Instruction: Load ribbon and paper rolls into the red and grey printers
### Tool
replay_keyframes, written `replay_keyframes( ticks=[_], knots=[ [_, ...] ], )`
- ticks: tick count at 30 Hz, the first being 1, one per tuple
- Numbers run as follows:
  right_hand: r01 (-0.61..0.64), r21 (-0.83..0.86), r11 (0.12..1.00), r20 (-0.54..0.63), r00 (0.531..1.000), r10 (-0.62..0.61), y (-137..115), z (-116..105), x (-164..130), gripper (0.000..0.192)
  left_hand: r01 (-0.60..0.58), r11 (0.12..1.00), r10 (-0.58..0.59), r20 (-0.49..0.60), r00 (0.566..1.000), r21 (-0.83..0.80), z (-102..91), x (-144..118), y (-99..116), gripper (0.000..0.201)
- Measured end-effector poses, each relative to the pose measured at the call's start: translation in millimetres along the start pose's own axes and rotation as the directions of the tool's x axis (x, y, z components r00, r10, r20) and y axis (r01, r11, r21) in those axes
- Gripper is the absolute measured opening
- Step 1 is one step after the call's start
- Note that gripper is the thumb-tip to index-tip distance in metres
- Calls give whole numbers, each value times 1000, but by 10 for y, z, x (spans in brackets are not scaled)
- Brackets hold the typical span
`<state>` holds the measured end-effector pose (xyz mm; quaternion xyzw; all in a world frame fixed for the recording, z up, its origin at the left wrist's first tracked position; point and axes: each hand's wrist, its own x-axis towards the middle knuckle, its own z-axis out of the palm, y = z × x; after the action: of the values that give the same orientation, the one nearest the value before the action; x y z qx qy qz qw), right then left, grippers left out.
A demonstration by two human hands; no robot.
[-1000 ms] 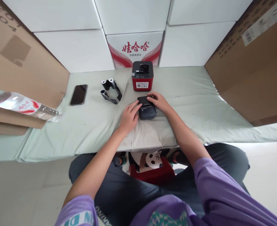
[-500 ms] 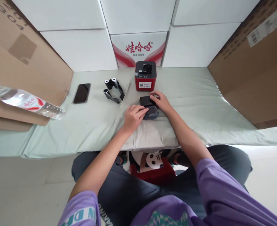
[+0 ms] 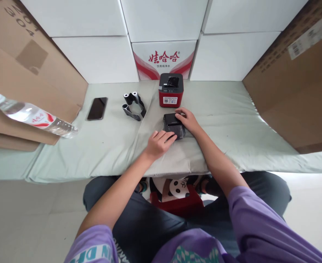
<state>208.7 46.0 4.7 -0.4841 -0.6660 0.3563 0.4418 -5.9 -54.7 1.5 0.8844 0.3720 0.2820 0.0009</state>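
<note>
A small black two-part device (image 3: 172, 118) lies on the cloth-covered surface in front of me. Its nearer half looks glossy and wrinkled, as if under clear film. My right hand (image 3: 187, 119) grips the device's far right side, fingers bent over its edge. At the near left corner, my left hand (image 3: 161, 143) has its fingers curled together, fingertips at the glossy half. What those fingers pinch, if anything, is too small to make out. Just behind the device stands a red and black box-shaped machine (image 3: 171, 90) with a white label on its front.
Left of the machine sits a black strip with white-ended rolls (image 3: 134, 106). Farther left lie a phone (image 3: 97, 108) and a water bottle (image 3: 34, 116). White cartons (image 3: 163, 60) form a back wall. Brown cardboard boxes (image 3: 295, 84) bound both sides.
My left hand has drawn back toward me and slightly down from the device's middle to its near corner. My right hand stays on the far right side. The view has shifted slightly.
</note>
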Motion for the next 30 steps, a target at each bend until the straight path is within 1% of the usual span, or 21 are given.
replay_keyframes(
  ticks=[2, 6, 11, 16, 19, 21, 23, 25, 26, 27, 28, 30],
  knots=[
    [7, 5, 1000, 2, 1000, -7, 1, 0, -3, 40, -21, 1000, 21, 14, 1000, 13, -5, -4, 22, 35],
    [17, -3, 1000, 16, 1000, -17, 1, -2, -7, 40, -46, 998, 45, 21, 999, 35, 10, 17, 42, 37],
    [43, -45, 998, 23, 999, -42, -10, 13, -9, 40, -27, 1000, 27, 8, 1000, 1, 97, 51, 98, 39],
    [51, -56, 997, 18, 999, -50, -31, 29, -13, 36, -69, 997, 70, -12, 997, 42, 161, 58, 143, 42],
    [55, -59, 997, 18, 998, -54, -27, 27, -12, 36, -63, 998, 63, -14, 998, 8, 138, 51, 142, 40],
    [54, -57, 997, 19, 998, -53, -17, 20, -8, 36, -55, 997, 52, -38, 998, -60, 99, 44, 125, 40],
    [47, -47, 998, 17, 999, -46, -11, 7, -4, 38, -8, 989, -12, -130, 991, -149, 59, 38, 87, 44],
    [29, -47, 998, 11, 1000, -28, -16, -9, -4, 39, 92, 969, -146, -232, 962, -228, 37, 38, 23, 47],
    [21, -53, 998, 4, 1000, -21, -22, -17, -4, 39, 146, 957, -211, -257, 943, -251, 35, 42, -16, 48],
    [16, -62, 998, -5, 1000, -16, -29, -25, -6, 40, 190, 946, -259, -259, 931, -261, 39, 48, -56, 50],
    [14, -70, 997, -17, 1000, -15, -35, -32, -7, 40, 222, 940, -285, -240, 928, -260, 49, 57, -96, 52],
    [12, -79, 997, -37, 999, -15, -37, -45, -4, 39, 247, 936, -293, -167, 941, -250, 79, 79, -162, 55]
  ],
)
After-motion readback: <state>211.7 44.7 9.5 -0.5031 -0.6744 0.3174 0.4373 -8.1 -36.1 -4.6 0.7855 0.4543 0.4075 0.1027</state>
